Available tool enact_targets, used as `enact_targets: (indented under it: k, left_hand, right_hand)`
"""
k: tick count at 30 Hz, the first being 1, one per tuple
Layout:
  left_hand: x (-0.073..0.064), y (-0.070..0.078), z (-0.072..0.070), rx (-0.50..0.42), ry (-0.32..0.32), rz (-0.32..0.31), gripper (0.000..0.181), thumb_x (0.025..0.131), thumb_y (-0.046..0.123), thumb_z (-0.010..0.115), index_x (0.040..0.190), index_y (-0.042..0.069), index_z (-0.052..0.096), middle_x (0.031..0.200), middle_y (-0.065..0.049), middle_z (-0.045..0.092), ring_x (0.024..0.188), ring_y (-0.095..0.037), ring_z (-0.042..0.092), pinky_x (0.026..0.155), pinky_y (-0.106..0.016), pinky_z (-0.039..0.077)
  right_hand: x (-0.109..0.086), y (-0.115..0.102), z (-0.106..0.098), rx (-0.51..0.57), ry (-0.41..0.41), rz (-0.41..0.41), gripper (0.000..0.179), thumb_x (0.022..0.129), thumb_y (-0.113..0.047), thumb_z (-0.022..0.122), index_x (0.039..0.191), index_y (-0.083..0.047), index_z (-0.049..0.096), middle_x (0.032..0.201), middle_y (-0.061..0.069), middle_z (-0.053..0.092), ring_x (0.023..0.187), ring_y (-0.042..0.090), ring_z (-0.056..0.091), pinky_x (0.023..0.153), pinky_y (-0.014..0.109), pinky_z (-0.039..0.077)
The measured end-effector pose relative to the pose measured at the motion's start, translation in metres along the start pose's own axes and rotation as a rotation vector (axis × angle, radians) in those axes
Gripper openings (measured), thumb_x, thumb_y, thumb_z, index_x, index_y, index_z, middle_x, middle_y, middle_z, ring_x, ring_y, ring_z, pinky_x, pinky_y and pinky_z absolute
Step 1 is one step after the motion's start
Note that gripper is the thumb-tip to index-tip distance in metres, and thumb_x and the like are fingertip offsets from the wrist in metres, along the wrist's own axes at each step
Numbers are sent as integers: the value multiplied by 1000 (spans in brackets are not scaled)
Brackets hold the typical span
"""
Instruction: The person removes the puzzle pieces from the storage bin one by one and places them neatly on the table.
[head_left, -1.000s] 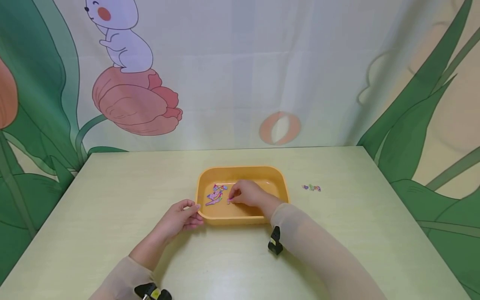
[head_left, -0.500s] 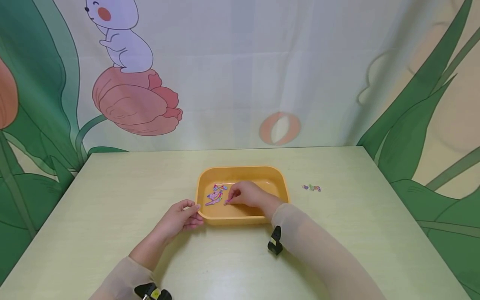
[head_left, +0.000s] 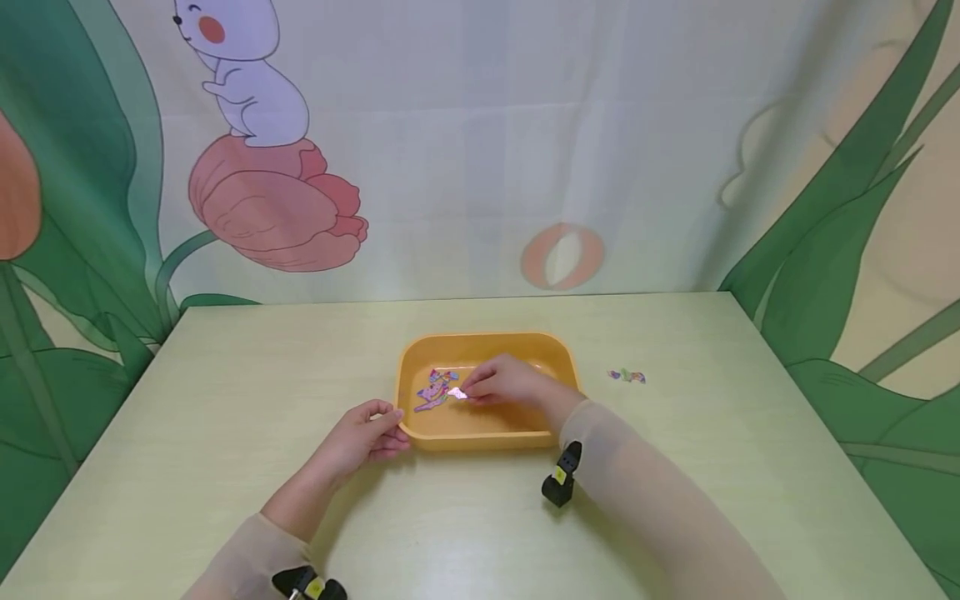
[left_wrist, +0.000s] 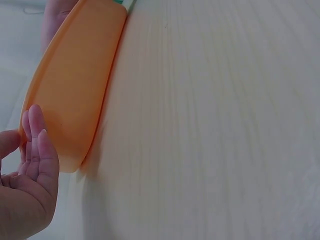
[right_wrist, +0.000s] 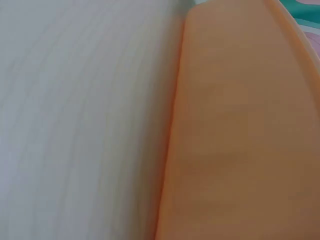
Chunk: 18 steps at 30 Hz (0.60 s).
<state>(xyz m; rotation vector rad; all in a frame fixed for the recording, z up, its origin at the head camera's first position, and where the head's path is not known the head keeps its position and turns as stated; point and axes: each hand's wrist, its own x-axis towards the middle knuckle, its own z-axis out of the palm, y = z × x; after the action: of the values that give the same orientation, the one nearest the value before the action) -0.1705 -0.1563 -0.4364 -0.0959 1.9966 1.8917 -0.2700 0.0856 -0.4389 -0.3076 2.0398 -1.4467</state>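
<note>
In its wrist view the left hand [left_wrist: 30,180] is cut off at eight o'clock; the tray [head_left: 487,438] is partly hidden by the right hand [head_left: 506,381] — nine-o'clock pieces [head_left: 432,392] inside are too small to be counted.

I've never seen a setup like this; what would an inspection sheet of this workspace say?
Surface: pale wood-grain table, with shadows below the forearms.
Job's things: yellow tray; colourful pieces lie at its left end; a short row of small pieces lies on the table to its right.
Clutter: nothing seen.
Grippers: bare human hands. The left hand holds the tray's near-left corner; the right hand pinches a shiny piece over the tray.
Cables: nothing seen.
Surroundings: backdrop printed with a white animal, a pink flower and green leaves.
</note>
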Motion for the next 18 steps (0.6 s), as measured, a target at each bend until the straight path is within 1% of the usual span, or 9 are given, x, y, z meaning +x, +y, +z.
enact_targets:
  k: [4, 7, 9, 13, 18]
  left_hand:
    - [0, 0, 1, 4, 1, -3, 23, 98, 18, 48, 104, -4, 45, 77, -4, 64, 70, -14, 64, 68, -29, 54]
    - [1, -1, 2, 7, 12, -10, 24, 98, 17, 48, 104, -5, 44, 77, -5, 64, 70, -15, 64, 68, -29, 54]
    - [1, -2, 2, 10, 14, -12, 24, 98, 17, 48, 105, -6, 44, 77, -5, 64, 70, -15, 64, 68, -29, 54]
    - [2, -3, 2, 14, 17, -16, 25, 98, 18, 48, 105, -6, 44, 77, -5, 64, 71, -15, 64, 68, -29, 54]
    - [2, -2, 2, 23, 23, -12, 26, 98, 19, 49, 105, -6, 44, 78, -6, 64, 72, -16, 65, 69, -29, 54]
  right_hand:
    - [-6, 1, -9, 28, 20, 19, 20, 87, -1, 62, 103, 11, 64, 94, 14, 68, 79, 17, 65, 78, 30, 53]
    - [-11, 1, -16, 73, 29, 30, 22, 88, 0, 61, 105, 12, 63, 95, 15, 68, 81, 18, 65, 79, 32, 53]
    - [-15, 1, -20, 103, 28, 40, 22, 88, 0, 61, 105, 13, 62, 96, 17, 67, 83, 20, 66, 81, 34, 52]
    - [-22, 2, -28, 122, 21, 62, 23, 88, -2, 61, 106, 12, 61, 101, 23, 65, 88, 26, 66, 85, 38, 50]
    - [-32, 1, -37, 144, 38, 63, 23, 89, -3, 60, 108, 11, 61, 102, 20, 65, 91, 26, 65, 89, 41, 47]
